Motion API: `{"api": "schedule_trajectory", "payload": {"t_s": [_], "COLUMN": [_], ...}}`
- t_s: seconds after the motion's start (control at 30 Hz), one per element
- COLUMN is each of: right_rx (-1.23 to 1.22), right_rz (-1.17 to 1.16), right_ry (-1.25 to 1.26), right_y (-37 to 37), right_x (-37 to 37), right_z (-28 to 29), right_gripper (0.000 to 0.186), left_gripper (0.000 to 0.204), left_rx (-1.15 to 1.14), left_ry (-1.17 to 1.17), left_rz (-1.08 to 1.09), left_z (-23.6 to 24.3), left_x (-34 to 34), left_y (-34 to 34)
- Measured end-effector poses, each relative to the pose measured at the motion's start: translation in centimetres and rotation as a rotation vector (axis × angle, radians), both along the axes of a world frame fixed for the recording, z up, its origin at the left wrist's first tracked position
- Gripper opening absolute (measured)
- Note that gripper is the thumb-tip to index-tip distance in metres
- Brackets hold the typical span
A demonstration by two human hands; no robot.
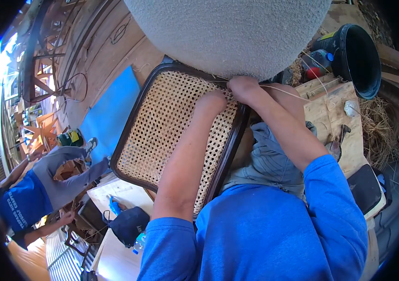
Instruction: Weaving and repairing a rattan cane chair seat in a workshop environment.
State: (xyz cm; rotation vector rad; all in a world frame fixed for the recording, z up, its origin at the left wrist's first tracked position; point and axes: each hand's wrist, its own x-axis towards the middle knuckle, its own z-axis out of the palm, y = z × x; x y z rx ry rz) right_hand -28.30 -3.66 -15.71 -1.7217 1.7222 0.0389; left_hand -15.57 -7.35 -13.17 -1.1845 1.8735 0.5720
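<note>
A dark-framed panel of woven cane (159,119) lies tilted across my lap, its top edge against a pale, textured cushion-like surface (227,33). My left hand (212,99) rests at the upper right of the weave with its fingers curled; what they grip, if anything, is hidden. Just right of it, my right hand (240,86) is closed at the frame's top right corner, where thin loose cane strands (279,89) trail off to the right. Its fingertips are partly hidden, so I cannot make out exactly what it pinches.
A co-worker (26,196) in blue works at the left beside a blue sheet (108,107). A black bucket (358,65), water jug (321,58), wooden board (330,107) and straw pile (377,131) are at right. A dark cap (127,225) and pale boards (106,262) lie lower left.
</note>
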Motion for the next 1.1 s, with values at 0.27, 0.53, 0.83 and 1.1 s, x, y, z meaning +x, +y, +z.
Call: {"api": "schedule_trajectory", "payload": {"t_s": [0.27,0.53,0.83,1.1], "right_rx": [0.052,0.109,-0.001,0.032], "right_rz": [-0.011,-0.037,-0.036,-0.085], "right_ry": [-0.040,-0.057,-0.062,-0.127], "right_y": [-0.3,-0.4,-0.4,-0.3], "right_x": [-0.4,-0.2,0.1,0.2], "right_z": [1.5,2.2,-0.7,0.5], "right_gripper": [0.027,0.026,0.020,0.022], "left_gripper": [0.022,0.021,0.019,0.027], "left_rx": [-0.252,-0.357,-0.502,-0.246], "left_ry": [0.198,0.258,0.245,0.157], "left_rz": [0.018,0.005,0.067,0.147], "left_z": [2.3,2.4,1.4,4.2], "left_x": [-0.5,0.0,0.1,-1.8], "left_y": [3.0,4.8,6.0,2.7]}}
